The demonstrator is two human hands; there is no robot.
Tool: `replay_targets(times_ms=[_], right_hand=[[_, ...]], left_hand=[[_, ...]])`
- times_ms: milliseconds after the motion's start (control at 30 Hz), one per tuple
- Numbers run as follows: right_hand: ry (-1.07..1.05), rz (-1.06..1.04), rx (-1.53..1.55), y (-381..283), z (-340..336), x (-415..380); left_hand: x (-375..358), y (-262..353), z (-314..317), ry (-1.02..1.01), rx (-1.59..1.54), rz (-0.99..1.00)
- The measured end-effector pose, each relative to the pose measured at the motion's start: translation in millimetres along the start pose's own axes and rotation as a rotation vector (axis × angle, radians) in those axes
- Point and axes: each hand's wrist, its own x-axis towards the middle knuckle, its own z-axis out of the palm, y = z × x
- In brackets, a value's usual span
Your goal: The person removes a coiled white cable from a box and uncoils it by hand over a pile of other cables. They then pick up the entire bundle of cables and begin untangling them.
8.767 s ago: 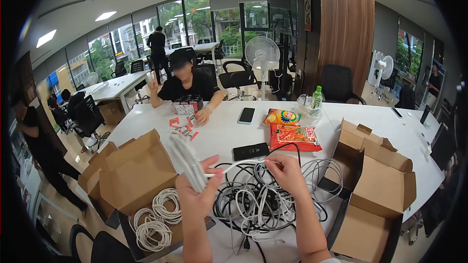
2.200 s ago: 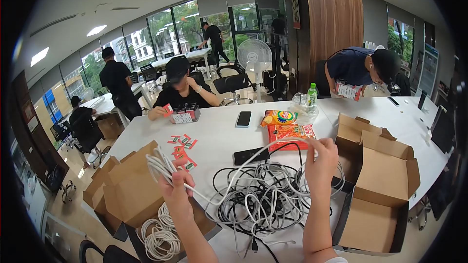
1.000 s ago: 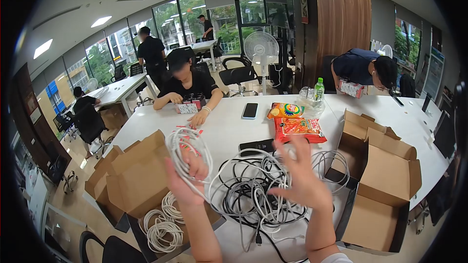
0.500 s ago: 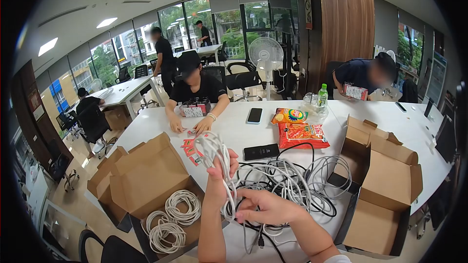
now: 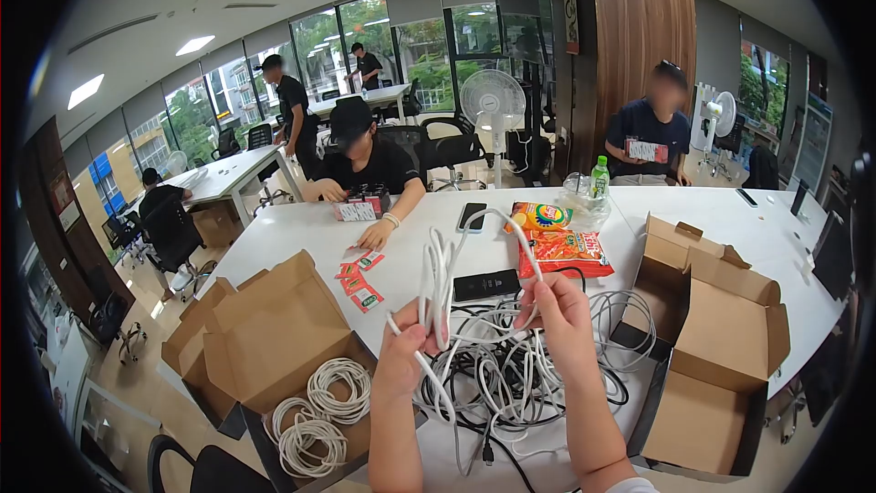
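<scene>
My left hand is closed around a looped bundle of white cable, which stands up above the fingers. One length arches from that bundle over to my right hand, whose fingers pinch it. Beneath both hands lies a tangled heap of white, grey and black cables on the white table. A small black connector hangs out of the heap towards me. To the left, coiled white cables rest in an open cardboard box.
At right stands another open cardboard box. Beyond the heap are a black power bank, a phone, snack bags and a green-capped bottle. Red cards lie near a seated person's hand. Another person sits across at right.
My right hand has risen and moved right, drawing a length of white cable out from the bundle. The person opposite has moved one hand back to the small box; the person at right sits upright.
</scene>
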Motion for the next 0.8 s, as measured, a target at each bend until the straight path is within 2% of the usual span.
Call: replay_targets(times_ms=[100, 233, 333, 367, 500, 600, 633, 733, 800], right_hand=[[-0.097, -0.082, -0.015, -6, 15, -10], [-0.609, -0.369, -0.362, 3, 14, -9], [-0.733, -0.272, -0.551, 2, 26, -24], [-0.779, -0.119, -0.67, 0, 30, -27], [-0.636, -0.241, -0.729, 26, 43, -46], [-0.832, 0.062, -1.016, -11, 55, -40], [-0.723, -0.144, -0.898, 1, 55, -42], [-0.579, -0.115, -0.825, 7, 48, -42], [-0.437, -0.17, -0.759, 4, 45, -40]], left_hand=[[6, 3, 6, 0.057, -0.175, 0.064], [13, 3, 16, 0.16, -0.374, 0.116], [15, -1, 10, 0.144, -0.436, 0.14], [15, -1, 11, 0.162, -0.43, 0.143], [17, -5, 10, 0.268, -0.334, 0.167], [16, -18, 1, 0.327, -0.257, 0.184], [17, -21, 5, 0.345, -0.238, 0.183], [17, -27, 9, 0.316, -0.229, 0.154], [17, -30, 10, 0.297, -0.276, 0.107]])
